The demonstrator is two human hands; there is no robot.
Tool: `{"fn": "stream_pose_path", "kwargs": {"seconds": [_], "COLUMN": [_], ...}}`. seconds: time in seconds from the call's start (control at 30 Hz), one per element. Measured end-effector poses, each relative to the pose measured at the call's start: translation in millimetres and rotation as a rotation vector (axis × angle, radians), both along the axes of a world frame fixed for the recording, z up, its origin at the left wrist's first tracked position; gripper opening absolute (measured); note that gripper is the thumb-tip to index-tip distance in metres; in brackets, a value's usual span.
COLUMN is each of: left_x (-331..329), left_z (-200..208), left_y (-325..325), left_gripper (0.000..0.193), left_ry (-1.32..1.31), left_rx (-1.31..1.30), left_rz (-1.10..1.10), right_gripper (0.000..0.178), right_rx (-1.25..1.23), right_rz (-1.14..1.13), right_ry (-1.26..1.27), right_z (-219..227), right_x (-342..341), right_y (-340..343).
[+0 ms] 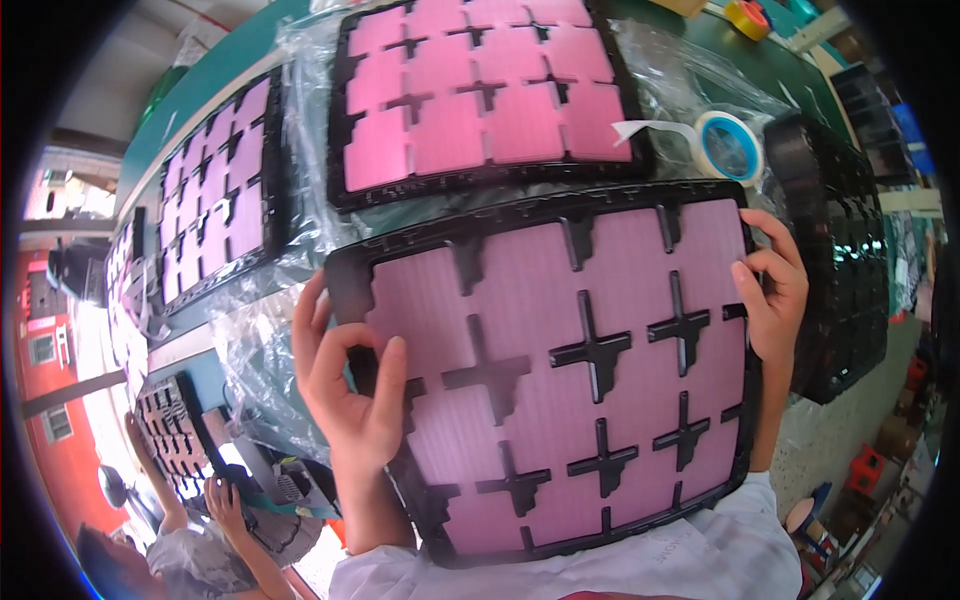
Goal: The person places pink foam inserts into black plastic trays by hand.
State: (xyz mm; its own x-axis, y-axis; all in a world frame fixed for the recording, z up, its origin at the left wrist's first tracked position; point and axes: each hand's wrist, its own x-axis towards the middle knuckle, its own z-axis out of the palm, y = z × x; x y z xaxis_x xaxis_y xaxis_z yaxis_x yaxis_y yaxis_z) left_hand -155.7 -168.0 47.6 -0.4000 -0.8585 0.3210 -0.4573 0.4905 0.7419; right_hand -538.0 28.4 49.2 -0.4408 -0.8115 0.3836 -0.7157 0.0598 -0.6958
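Between my hands is a black plastic tray (592,352) with cross-shaped dividers, tilted up in front of my body. Flat pink sheets (535,270) fill its compartments. My left hand (360,400) grips the tray's left edge, with the thumb over the front and the fingers partly hidden behind the rim. My right hand (772,290) closes on the upper right edge, its fingertips curled onto the face. Just beyond lies a second tray (480,178) of the same kind, also filled with pink sheets.
A tape roll (706,150) with a blue core lies behind the tray, its end loose. Black trays (830,250) are stacked at right. Another filled tray (275,190) and crumpled clear film (265,370) are leftward. A co-worker (200,560) handles a tray (175,440) at lower left.
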Motion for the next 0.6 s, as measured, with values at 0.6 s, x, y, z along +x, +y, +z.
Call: {"fn": "stream_pose_path", "kwargs": {"seconds": [0.6], "left_x": [5.1], "left_z": [2.0], "left_y": [0.9], "left_gripper": [0.009], "left_ry": [-0.077], "left_rx": [-0.052], "left_rz": [-0.003], "right_gripper": [0.02], "right_rx": [-0.034], "right_rz": [-0.003], "right_ry": [0.049], "right_z": [-1.2], "right_x": [5.6], "right_y": [-8.2]}}
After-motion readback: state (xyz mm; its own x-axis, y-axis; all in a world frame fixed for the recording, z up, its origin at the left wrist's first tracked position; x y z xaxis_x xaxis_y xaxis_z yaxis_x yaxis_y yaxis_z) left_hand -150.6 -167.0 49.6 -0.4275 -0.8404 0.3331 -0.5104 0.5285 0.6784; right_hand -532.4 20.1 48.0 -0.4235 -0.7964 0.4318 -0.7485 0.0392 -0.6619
